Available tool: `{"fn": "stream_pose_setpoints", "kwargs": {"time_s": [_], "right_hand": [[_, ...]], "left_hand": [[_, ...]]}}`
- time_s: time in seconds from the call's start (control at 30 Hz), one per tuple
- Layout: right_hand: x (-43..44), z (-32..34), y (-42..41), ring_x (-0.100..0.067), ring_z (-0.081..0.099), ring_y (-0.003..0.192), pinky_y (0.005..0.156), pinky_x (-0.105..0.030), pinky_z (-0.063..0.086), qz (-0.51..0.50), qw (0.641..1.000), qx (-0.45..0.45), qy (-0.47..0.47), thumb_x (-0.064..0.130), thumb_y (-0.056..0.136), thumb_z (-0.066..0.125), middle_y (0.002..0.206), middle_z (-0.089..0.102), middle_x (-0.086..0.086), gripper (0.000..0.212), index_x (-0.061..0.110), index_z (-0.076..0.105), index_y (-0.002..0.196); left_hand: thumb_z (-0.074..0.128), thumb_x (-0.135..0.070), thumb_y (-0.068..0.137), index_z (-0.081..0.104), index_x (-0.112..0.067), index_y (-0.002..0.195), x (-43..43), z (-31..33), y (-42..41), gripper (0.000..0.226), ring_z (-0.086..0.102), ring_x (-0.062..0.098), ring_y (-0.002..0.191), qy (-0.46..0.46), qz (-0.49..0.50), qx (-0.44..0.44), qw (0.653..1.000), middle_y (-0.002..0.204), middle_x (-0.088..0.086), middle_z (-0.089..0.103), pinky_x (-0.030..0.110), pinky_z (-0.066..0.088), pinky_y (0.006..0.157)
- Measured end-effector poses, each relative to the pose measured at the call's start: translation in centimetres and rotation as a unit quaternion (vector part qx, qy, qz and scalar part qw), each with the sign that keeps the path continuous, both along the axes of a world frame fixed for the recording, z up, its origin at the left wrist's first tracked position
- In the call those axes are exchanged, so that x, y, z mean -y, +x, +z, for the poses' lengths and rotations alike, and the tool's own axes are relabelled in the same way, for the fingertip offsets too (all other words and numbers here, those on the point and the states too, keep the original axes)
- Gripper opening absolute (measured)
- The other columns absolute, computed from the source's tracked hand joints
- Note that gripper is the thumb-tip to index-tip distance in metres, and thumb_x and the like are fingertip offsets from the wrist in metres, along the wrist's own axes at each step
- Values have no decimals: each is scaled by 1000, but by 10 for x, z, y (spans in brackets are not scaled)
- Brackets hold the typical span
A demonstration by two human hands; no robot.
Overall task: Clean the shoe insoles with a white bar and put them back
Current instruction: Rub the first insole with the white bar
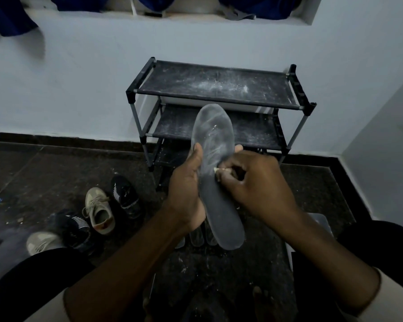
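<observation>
A dark insole [215,159] is held up before a dusty shoe rack [219,89], gripped along its edge by the left hand [186,182]. A small white bar [215,170] is pinched in the curled fingers of the right hand [254,180] and pressed to its middle. The toe half is whitened; strokes toward the unrubbed heel seem called for next. Shoes [99,210] lie on the floor.

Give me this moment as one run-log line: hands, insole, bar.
stage: cleaning | left hand: grips insole | right hand: pinches white bar against insole middle | shoe rack: behind, powder-dusted
</observation>
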State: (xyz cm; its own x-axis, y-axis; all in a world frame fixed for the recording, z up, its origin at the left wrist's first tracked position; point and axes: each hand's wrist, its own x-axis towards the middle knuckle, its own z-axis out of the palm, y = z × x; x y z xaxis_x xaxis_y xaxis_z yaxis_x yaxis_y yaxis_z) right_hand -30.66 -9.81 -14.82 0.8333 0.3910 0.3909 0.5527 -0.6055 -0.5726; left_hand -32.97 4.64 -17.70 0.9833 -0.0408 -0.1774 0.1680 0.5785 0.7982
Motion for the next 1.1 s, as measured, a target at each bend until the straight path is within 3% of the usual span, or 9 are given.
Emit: {"fn": "stream_pose_setpoints", "kwargs": {"time_s": [0.1,0.17,0.3,0.4,0.53,0.63,0.73,0.93,1.1], "right_hand": [[1,3,0,-5,61,67,61,-17,46,-30,999,12,26,17,90,72,76,67,8,7,17,75,83],[1,4,-5,-5,63,67,60,-20,49,8,999,-19,27,15,89,72,77,69,8,7,16,76,83],[-1,0,-14,-6,64,63,62,-35,53,78,993,-81,-48,16,86,73,74,71,5,8,17,75,78],[0,1,-10,-5,64,64,62,-32,52,48,996,-70,-7,16,86,74,74,71,7,7,16,75,79],[-1,3,-2,-6,64,64,61,-28,51,-26,998,-17,49,17,88,73,70,69,8,10,16,75,78],[-3,-1,-15,-5,64,66,62,-26,52,-6,998,-42,45,16,89,73,75,70,8,7,16,76,82],[-7,-6,-25,-3,65,69,62,-25,53,36,996,-77,24,15,87,74,78,72,9,3,17,76,86],[1,-2,-4,-6,63,65,61,-27,52,-33,997,-16,64,17,89,73,73,68,8,9,17,74,80],[-3,-10,-20,-5,64,71,66,-31,52,62,997,-45,23,12,85,74,80,71,5,2,14,74,84]], "left_hand": [[29,-48,111,54,-4,144,3,2,-1,61,60,34,131,7,16,9,1000,137,22,64,51,39,118],[28,-50,110,48,-5,149,-1,1,0,63,53,38,137,5,1,5,1000,144,22,58,57,31,122],[22,-53,110,40,-17,155,-10,0,5,61,49,46,138,-24,-2,1,1000,152,16,52,67,27,119],[24,-53,110,39,-14,156,-10,-3,5,62,48,43,140,-20,-3,16,1000,152,18,51,62,28,120],[33,-49,110,57,-7,143,2,-3,-2,58,60,37,129,25,12,15,1000,134,22,65,50,44,110],[26,-50,110,47,-10,151,-1,0,1,61,54,40,136,14,10,12,1000,145,19,58,57,34,119],[22,-53,110,39,-19,156,-8,3,5,60,52,46,136,-16,13,4,1000,151,15,53,66,31,117],[35,-53,107,43,-4,152,-4,0,0,67,48,37,142,10,-8,13,1000,150,22,52,56,25,124],[23,-55,108,37,-19,157,-10,8,3,62,50,42,139,-40,-3,2,999,153,13,52,63,29,120]]}}
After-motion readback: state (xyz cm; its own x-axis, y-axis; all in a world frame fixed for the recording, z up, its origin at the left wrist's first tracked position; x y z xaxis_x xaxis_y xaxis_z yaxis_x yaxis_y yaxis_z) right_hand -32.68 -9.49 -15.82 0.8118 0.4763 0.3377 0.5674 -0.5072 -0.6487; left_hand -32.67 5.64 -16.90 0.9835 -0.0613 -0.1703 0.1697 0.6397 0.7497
